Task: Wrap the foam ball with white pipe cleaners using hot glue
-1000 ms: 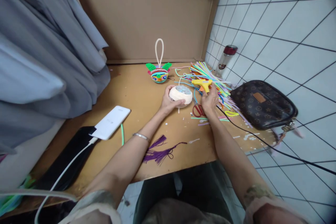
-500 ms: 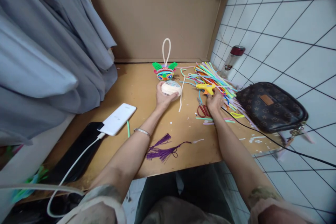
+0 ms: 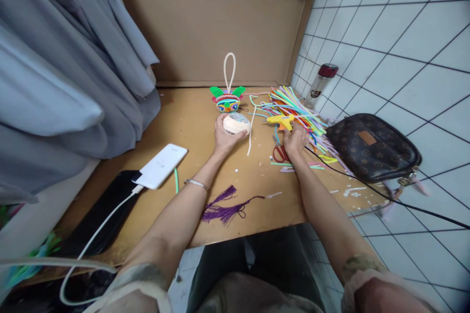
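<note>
My left hand is closed around a round, cream-coloured wrapped piece with a clear, bluish top. A cream pipe cleaner lies just right of it. My right hand grips a yellow glue gun, its nozzle pointing left toward the round piece but apart from it. Red-handled scissors lie beside my right hand. Behind the left hand sits a colourful animal-head ornament with green ears and a cream loop. Purple tassels rest between my forearms.
A bundle of coloured pipe cleaners lies at the right, beside a brown patterned bag and a red-capped bottle. The black cord runs off right. A white power bank with a cable lies left, near a grey curtain.
The glue gun and my right hand have shifted slightly left, toward the round piece. The whole view has also drifted a little. My left hand keeps its hold.
</note>
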The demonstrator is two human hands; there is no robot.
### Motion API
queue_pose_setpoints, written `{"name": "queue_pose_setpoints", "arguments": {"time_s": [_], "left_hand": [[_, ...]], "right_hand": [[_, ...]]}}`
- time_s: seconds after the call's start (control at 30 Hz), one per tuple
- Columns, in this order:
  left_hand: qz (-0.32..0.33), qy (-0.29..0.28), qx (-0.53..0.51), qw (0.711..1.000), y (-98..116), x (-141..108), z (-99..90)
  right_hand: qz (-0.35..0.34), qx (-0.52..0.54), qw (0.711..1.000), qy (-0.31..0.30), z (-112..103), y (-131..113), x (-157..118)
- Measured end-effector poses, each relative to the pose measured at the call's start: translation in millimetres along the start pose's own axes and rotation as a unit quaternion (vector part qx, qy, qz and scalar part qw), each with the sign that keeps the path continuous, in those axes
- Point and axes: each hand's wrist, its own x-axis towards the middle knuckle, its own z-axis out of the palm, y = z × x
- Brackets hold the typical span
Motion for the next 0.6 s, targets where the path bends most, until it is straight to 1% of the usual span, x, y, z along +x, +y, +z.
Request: {"name": "queue_pose_setpoints", "arguments": {"time_s": [0.07, 0.13, 0.27, 0.37, 0.43, 0.5, 0.6], "left_hand": [[-0.021, 0.009, -0.020, 1.000, 2.5, 0.7, -3.4], [-0.033, 0.019, -0.042, 0.998, 4.3, 1.0, -6.1], [-0.034, 0.027, -0.069, 0.997, 6.4, 0.0, -8.9], [-0.037, 0.023, -0.076, 0.996, 6.8, -1.4, -9.9], [-0.037, 0.022, -0.075, 0.996, 6.6, -2.4, -10.4], [-0.038, 0.022, -0.075, 0.996, 6.5, -4.0, -10.6], [-0.040, 0.017, -0.073, 0.996, 6.4, -8.1, -10.0]], "right_hand": [[-0.010, -0.008, 1.000, 0.000, 0.3, -1.5, -2.0], [-0.004, -0.019, 1.000, -0.009, 0.4, -2.4, -3.7], [0.004, -0.047, 0.998, -0.051, -1.2, -3.1, -4.6], [-0.010, -0.068, 0.997, -0.040, -4.7, -5.6, -5.2], [-0.044, -0.067, 0.997, -0.021, -7.8, -11.1, -8.1], [-0.102, -0.047, 0.993, -0.024, -10.5, -21.6, -15.3], [-0.188, -0.014, 0.978, -0.086, -11.6, -45.6, -34.1]]}}
